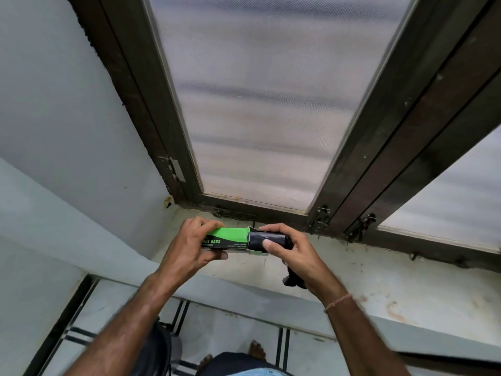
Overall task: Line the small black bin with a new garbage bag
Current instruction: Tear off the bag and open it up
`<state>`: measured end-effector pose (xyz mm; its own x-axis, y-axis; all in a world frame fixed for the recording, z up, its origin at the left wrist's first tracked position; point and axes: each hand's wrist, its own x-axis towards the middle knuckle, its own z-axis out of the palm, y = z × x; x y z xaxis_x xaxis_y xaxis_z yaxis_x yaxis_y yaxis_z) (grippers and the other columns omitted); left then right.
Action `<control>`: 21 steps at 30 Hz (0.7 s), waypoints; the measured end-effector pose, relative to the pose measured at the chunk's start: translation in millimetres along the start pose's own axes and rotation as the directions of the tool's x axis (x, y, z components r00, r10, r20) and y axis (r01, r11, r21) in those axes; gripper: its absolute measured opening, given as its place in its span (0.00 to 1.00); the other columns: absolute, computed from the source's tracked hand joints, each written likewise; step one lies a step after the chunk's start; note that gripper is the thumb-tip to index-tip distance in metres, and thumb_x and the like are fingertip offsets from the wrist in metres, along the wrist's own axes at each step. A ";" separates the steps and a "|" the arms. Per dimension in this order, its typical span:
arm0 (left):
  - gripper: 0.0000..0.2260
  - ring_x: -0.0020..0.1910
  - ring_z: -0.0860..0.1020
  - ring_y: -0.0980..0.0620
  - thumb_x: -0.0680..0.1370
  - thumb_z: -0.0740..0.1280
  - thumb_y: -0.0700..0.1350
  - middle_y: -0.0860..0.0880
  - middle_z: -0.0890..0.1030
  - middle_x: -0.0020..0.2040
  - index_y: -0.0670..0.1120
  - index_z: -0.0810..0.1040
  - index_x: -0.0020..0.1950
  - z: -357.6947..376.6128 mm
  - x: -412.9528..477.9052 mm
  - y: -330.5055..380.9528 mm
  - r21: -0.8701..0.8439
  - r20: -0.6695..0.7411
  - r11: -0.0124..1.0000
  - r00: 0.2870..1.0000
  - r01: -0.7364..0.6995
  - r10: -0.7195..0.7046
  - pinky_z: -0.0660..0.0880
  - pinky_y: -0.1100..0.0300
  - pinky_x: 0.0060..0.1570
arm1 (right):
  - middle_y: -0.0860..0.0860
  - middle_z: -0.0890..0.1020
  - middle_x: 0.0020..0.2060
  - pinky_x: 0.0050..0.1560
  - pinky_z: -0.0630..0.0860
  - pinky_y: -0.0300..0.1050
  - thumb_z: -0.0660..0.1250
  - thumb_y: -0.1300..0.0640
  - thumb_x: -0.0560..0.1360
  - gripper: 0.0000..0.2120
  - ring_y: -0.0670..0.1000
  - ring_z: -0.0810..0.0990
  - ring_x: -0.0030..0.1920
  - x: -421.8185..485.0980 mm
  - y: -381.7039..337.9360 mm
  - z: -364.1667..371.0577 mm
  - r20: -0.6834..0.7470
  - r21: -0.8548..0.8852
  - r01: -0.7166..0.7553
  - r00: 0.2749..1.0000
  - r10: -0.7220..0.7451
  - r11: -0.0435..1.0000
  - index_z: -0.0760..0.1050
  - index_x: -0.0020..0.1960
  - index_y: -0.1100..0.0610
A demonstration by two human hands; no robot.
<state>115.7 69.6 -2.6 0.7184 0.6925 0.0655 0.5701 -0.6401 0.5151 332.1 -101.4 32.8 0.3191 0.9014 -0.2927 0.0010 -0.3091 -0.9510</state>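
Observation:
My left hand (191, 244) grips a green and black garbage bag box (226, 238) held level above the window sill. A black roll of garbage bags (267, 240) sticks out of the box's open right end. My right hand (291, 251) is closed around that roll, thumb on top. A loose black end of bag (294, 279) hangs below my right palm. A dark object near my left forearm at the bottom (160, 346) may be the small black bin; it is mostly hidden.
A stained white window sill (379, 275) runs below my hands. Behind it stands a dark-framed window (173, 131) with frosted glass and metal latches (322, 217). A pale wall is on the left. Tiled floor with black lines and my bare feet (256, 351) lie below.

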 end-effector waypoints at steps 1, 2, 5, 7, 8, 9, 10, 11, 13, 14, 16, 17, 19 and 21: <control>0.28 0.56 0.70 0.55 0.69 0.79 0.58 0.54 0.77 0.56 0.55 0.79 0.68 1.2 -0.3 -0.2 -0.015 0.001 1.000 1.000 0.001 -0.001 0.71 0.58 0.47 | 0.41 0.80 0.42 0.28 0.77 0.48 0.71 0.51 0.81 0.11 0.41 0.73 0.31 2.0 -0.1 1.5 -0.002 0.000 -0.005 1.000 0.005 1.000 0.82 0.63 0.43; 0.28 0.55 0.70 0.55 0.69 0.78 0.59 0.55 0.78 0.56 0.55 0.79 0.67 2.0 -1.0 -0.7 -0.031 0.002 0.999 1.000 0.007 -0.007 0.71 0.58 0.47 | 0.41 0.80 0.42 0.27 0.77 0.46 0.70 0.51 0.82 0.11 0.41 0.72 0.31 3.6 0.2 2.9 -0.001 0.001 -0.015 1.000 0.015 1.000 0.81 0.63 0.43; 0.27 0.53 0.74 0.53 0.69 0.78 0.61 0.56 0.78 0.53 0.55 0.79 0.65 3.3 -3.0 -3.3 -0.084 0.001 0.996 0.999 0.043 -0.043 0.72 0.57 0.45 | 0.52 0.78 0.42 0.29 0.73 0.45 0.66 0.49 0.84 0.11 0.49 0.69 0.34 8.3 2.4 4.2 0.035 0.023 -0.041 0.999 0.040 0.999 0.76 0.65 0.40; 0.26 0.52 0.75 0.53 0.69 0.79 0.60 0.57 0.77 0.52 0.55 0.79 0.64 3.6 -4.5 -4.7 -0.106 -0.026 0.992 0.997 0.073 -0.076 0.71 0.58 0.43 | 0.53 0.75 0.39 0.32 0.73 0.44 0.64 0.47 0.84 0.11 0.47 0.70 0.34 10.1 7.3 6.9 -0.007 0.073 -0.064 0.998 0.064 0.995 0.73 0.66 0.41; 0.27 0.52 0.75 0.53 0.68 0.79 0.60 0.57 0.77 0.51 0.55 0.80 0.65 3.8 -5.1 -4.2 -0.115 -0.039 0.989 0.995 0.088 -0.093 0.70 0.59 0.43 | 0.51 0.74 0.38 0.31 0.74 0.44 0.66 0.46 0.83 0.11 0.46 0.71 0.34 10.3 9.4 10.7 -0.066 0.108 -0.067 0.995 0.074 0.992 0.72 0.65 0.42; 0.27 0.53 0.76 0.53 0.69 0.79 0.60 0.56 0.77 0.52 0.55 0.80 0.65 4.7 -5.7 -3.3 -0.122 -0.050 0.988 0.994 0.096 -0.102 0.71 0.59 0.44 | 0.49 0.74 0.38 0.30 0.76 0.45 0.68 0.46 0.82 0.11 0.46 0.71 0.35 10.9 12.9 15.2 -0.144 0.136 -0.049 0.987 0.069 0.990 0.73 0.63 0.43; 0.27 0.53 0.76 0.52 0.69 0.79 0.59 0.56 0.78 0.52 0.55 0.80 0.65 6.4 -6.6 -1.9 -0.124 -0.060 0.988 0.993 0.096 -0.104 0.71 0.59 0.45 | 0.46 0.76 0.38 0.30 0.77 0.46 0.71 0.47 0.81 0.10 0.46 0.72 0.35 11.0 15.8 20.2 -0.228 0.152 -0.012 0.973 0.047 0.988 0.76 0.61 0.45; 0.27 0.53 0.75 0.52 0.69 0.79 0.59 0.55 0.78 0.52 0.55 0.80 0.66 8.5 -7.6 0.0 -0.126 -0.071 0.988 0.992 0.094 -0.104 0.71 0.60 0.46 | 0.42 0.77 0.36 0.30 0.79 0.48 0.73 0.48 0.79 0.10 0.44 0.74 0.36 12.1 19.5 24.7 -0.294 0.148 0.025 0.956 0.020 0.989 0.79 0.59 0.45; 0.27 0.53 0.75 0.53 0.69 0.79 0.59 0.55 0.78 0.53 0.55 0.80 0.65 12.5 -10.1 4.4 -0.141 -0.090 0.985 0.990 0.097 -0.110 0.72 0.59 0.47 | 0.38 0.77 0.33 0.31 0.79 0.48 0.74 0.49 0.79 0.08 0.41 0.74 0.34 11.1 21.6 31.4 -0.309 0.140 0.065 0.951 -0.019 0.988 0.84 0.58 0.46; 0.27 0.53 0.75 0.53 0.69 0.80 0.59 0.55 0.78 0.53 0.54 0.80 0.65 14.2 -11.3 5.9 -0.159 -0.094 0.982 0.988 0.106 -0.122 0.74 0.57 0.48 | 0.39 0.75 0.32 0.29 0.77 0.46 0.72 0.48 0.80 0.09 0.41 0.71 0.31 8.7 20.0 33.1 -0.273 0.168 0.069 0.962 -0.021 0.983 0.85 0.59 0.46; 0.26 0.52 0.76 0.53 0.68 0.80 0.59 0.55 0.79 0.53 0.55 0.80 0.64 16.2 -14.2 7.8 -0.209 -0.103 0.969 0.982 0.133 -0.157 0.76 0.55 0.49 | 0.43 0.74 0.33 0.25 0.71 0.41 0.70 0.47 0.81 0.11 0.42 0.67 0.29 5.0 16.6 31.1 -0.183 0.225 0.070 0.983 -0.028 0.972 0.85 0.62 0.45; 0.26 0.51 0.77 0.54 0.68 0.80 0.59 0.55 0.80 0.52 0.56 0.80 0.63 16.9 -15.4 8.2 -0.233 -0.108 0.962 0.980 0.141 -0.170 0.77 0.54 0.49 | 0.46 0.79 0.37 0.25 0.71 0.41 0.71 0.49 0.81 0.12 0.41 0.70 0.29 4.8 17.5 29.9 -0.161 0.222 0.077 0.986 -0.041 0.972 0.85 0.62 0.45; 0.26 0.52 0.77 0.54 0.68 0.80 0.59 0.56 0.80 0.52 0.55 0.80 0.63 18.4 -16.3 11.1 -0.256 -0.101 0.957 0.981 0.136 -0.167 0.77 0.54 0.49 | 0.53 0.86 0.47 0.27 0.75 0.45 0.74 0.55 0.79 0.11 0.42 0.77 0.34 7.8 21.7 31.5 -0.172 0.187 0.079 0.984 -0.047 0.979 0.86 0.61 0.47; 0.26 0.52 0.77 0.54 0.68 0.80 0.59 0.56 0.80 0.53 0.55 0.80 0.63 21.0 -16.8 14.5 -0.263 -0.076 0.957 0.986 0.123 -0.148 0.77 0.54 0.50 | 0.61 0.84 0.50 0.27 0.75 0.44 0.76 0.56 0.78 0.09 0.46 0.76 0.35 12.1 25.2 35.6 -0.215 0.156 0.051 0.977 -0.016 0.986 0.87 0.56 0.47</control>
<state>120.2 41.7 -14.2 0.5936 0.8030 0.0537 0.5290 -0.4396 0.7259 302.2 -87.5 1.8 0.5149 0.8203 -0.2490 -0.1310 -0.2117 -0.9685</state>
